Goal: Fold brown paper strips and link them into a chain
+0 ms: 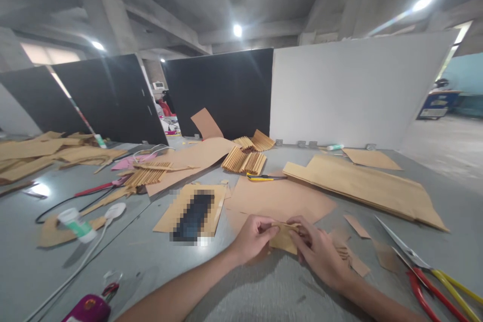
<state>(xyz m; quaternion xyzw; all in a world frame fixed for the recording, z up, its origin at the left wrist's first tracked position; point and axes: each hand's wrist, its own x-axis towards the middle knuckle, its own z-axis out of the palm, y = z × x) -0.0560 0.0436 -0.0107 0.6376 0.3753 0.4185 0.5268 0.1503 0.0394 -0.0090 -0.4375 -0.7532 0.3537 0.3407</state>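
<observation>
A small piece of brown kraft paper is pinched between my two hands, low over the grey table. My left hand grips its upper left edge, thumb on top. On the other side, my right hand pinches the upper right edge with thumb and fingers. The paper's top edge looks folded over, partly covered by the fingers. Beyond the hands lies a flat brown paper sheet. A yellow box cutter rests at that sheet's far edge. Pleated paper pieces sit in a bundle farther back.
Two pairs of scissors, red-handled and yellow-handled, lie at right near paper scraps. Behind them is a stack of folded kraft paper. A blurred-out dark object, a glue stick, a white cable and a purple object are left.
</observation>
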